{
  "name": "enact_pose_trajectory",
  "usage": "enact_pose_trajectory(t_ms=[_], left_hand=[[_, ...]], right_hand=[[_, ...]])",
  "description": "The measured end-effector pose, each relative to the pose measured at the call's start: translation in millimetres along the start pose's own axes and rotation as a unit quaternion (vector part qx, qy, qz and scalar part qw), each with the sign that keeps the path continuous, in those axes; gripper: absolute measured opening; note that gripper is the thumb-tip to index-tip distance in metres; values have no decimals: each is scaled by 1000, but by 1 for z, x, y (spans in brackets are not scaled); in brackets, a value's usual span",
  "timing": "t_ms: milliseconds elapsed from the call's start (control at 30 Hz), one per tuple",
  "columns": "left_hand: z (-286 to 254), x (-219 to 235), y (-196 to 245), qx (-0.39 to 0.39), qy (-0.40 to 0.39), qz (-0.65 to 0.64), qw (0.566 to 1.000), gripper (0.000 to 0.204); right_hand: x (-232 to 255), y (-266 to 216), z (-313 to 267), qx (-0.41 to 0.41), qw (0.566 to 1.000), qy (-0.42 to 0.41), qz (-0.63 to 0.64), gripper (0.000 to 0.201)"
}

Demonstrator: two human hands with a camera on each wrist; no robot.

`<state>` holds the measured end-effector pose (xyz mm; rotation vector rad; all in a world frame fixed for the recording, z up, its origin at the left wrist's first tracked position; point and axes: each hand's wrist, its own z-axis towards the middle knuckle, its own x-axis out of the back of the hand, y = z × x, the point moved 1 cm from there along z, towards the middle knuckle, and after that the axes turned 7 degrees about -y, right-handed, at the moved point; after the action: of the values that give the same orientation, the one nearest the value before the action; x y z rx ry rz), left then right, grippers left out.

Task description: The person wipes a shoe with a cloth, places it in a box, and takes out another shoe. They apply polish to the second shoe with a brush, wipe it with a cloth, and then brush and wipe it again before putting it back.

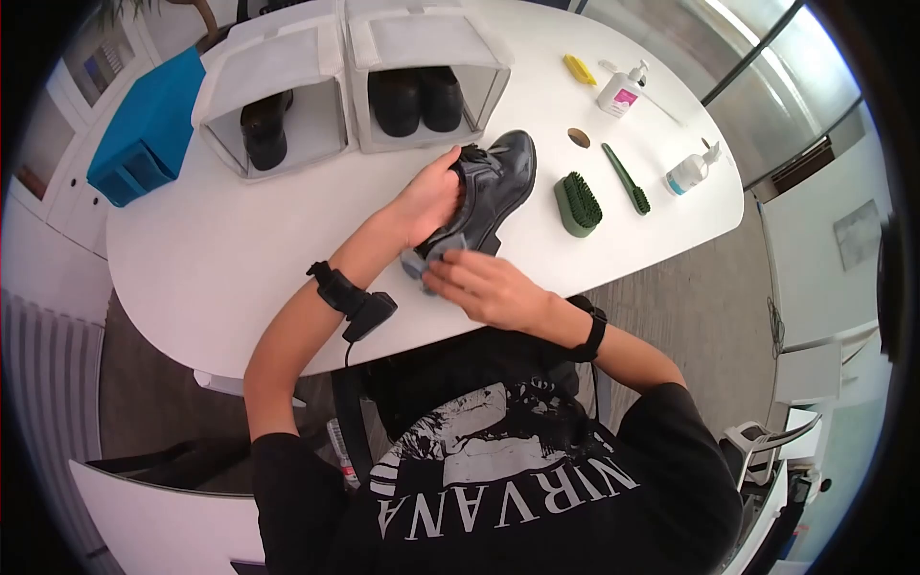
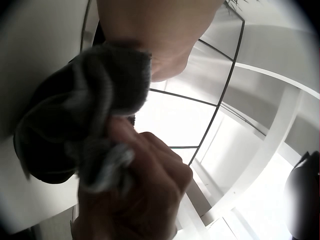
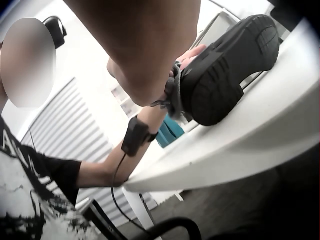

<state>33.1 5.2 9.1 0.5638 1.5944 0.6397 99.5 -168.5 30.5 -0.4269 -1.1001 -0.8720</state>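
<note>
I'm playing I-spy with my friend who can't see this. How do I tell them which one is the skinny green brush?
In the head view, find the big white table, then the black shoe being held there. To its right is a chunky green brush, and just past that lies the skinny green brush. Its long, thin handle sets it apart from its chunky neighbour.

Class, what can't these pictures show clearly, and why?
Head: exactly how the right hand holds the soft grey cloth; blurred.
Head: toes of two black shoes, hidden by the pale grey box.
Head: wording on the white pink-labelled pump bottle; too small.
Left wrist: much of the black leather shoe, behind the cloth.
</note>
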Motion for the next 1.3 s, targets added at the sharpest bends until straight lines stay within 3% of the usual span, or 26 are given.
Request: enact_pose_trajectory(t_ms=[33,167,333,467,567,667,733,800,967,1100,1233,1267,1300], left_hand=[[1,-1,3,0,-2,-8,1000,80],[-6,-7,8,-6,29,31,999,77],[-2,1,5,12,30,7,999,74],[-7,-7,7,-17,29,35,999,73],[-3,5,4,2,9,-10,1000,74],[-3,-11,10,-17,6,33,999,77],[5,3,2,-15,-14,55,998,78],[-2,-6,3,-10,19,46,999,77],[-3,-5,6,5,0,3,1000,74],[1,5,4,2,-12,38,999,72],[-13,-2,11,-12,22,69,997,73],[-18,-10,16,16,71,114,991,74],[-16,-10,15,3,63,98,993,75]], right_hand=[[-3,0,0,39,999,-8,-20,45],[7,9,23,-3,1000,-29,-6,39],[-7,-7,-12,66,995,-56,-39,42],[3,1,20,43,998,-46,-19,42],[2,-4,11,61,996,-63,-18,41],[1,-5,7,49,998,-36,-24,41],[5,-3,17,32,999,-40,-3,40],[3,1,27,19,999,-34,-1,40],[2,-8,-9,21,997,-53,44,41],[5,-2,-9,-36,992,-42,117,41],[-3,32,-14,-211,963,90,139,47],[-4,36,-16,-266,945,126,144,45],[-2,28,-17,-231,954,108,159,45]])
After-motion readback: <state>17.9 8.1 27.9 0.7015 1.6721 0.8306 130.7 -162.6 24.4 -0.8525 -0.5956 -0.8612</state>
